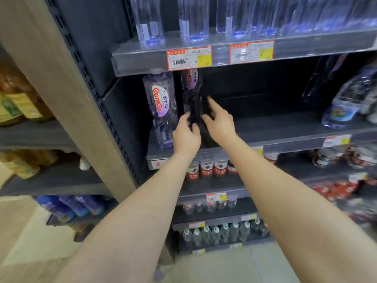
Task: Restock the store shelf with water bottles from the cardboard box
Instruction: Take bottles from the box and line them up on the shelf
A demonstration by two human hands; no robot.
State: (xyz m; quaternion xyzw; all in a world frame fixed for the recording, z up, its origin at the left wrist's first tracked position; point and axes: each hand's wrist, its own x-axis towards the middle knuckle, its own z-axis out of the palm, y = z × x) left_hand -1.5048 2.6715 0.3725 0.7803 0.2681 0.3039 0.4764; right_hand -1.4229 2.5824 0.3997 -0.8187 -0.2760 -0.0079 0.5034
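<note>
On the middle shelf (285, 137) the second Ganten bottle (191, 92) stands beside the first bottle (161, 107); our left grip (186, 137) curls round its lower body, our right grip (219, 123) steadies it straight-fingered; we should seat it upright, label forward.

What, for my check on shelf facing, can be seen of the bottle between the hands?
The bottle is clear plastic that looks dark, with a purple-and-white label lettered in red near its top. It stands roughly upright on the middle shelf, right of a matching bottle. Its cap is hidden behind a price tag. The left hand curls round its lower part; the right hand touches its right side, forefinger straight.
</note>
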